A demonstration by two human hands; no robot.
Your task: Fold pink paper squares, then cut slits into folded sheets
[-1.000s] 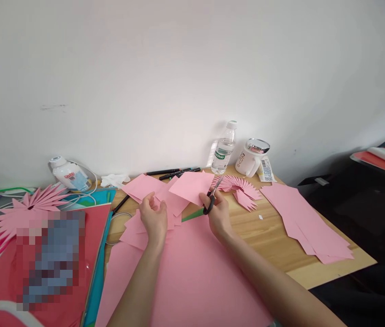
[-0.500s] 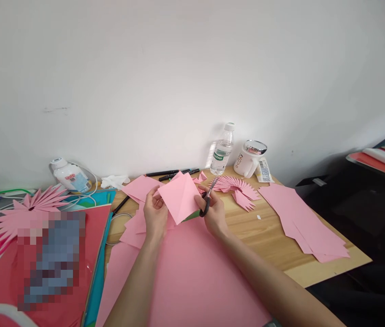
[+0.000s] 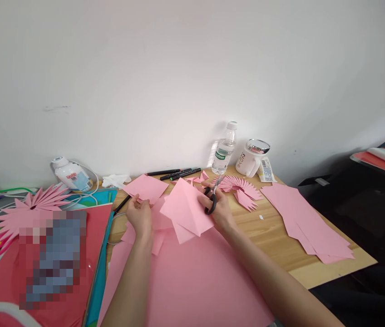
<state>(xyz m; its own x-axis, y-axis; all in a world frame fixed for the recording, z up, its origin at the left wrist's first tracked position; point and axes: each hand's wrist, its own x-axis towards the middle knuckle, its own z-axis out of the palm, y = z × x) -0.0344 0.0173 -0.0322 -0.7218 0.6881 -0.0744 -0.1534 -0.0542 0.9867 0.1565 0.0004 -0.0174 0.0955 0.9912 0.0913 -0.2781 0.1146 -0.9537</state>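
Note:
My right hand [image 3: 222, 212] has its fingers through the black handles of a pair of scissors [image 3: 210, 203], blades pointing up. The same hand pinches a creased pink paper square [image 3: 187, 206] by its right side; another pink corner shows beneath it. To the left, my left hand [image 3: 140, 219] has its fingertips curled at the near edge of a flat pink paper square [image 3: 145, 187], seemingly pinching it. Under both hands lies a large pink sheet [image 3: 199, 277], with more pink pieces beside my left wrist.
Folded pink fans [image 3: 236, 185] and a pile of cut pink sheets [image 3: 304, 222] lie to the right. Along the wall stand a water bottle [image 3: 224, 150] and a white mug [image 3: 251, 159], near black pens [image 3: 185, 174]. At left are a pink paper pinwheel [image 3: 31, 206] and a red folder [image 3: 2, 290].
My left hand has let go of the creased square and moved left to the flat pink square. The creased square has tilted and shifted down and right in my right hand.

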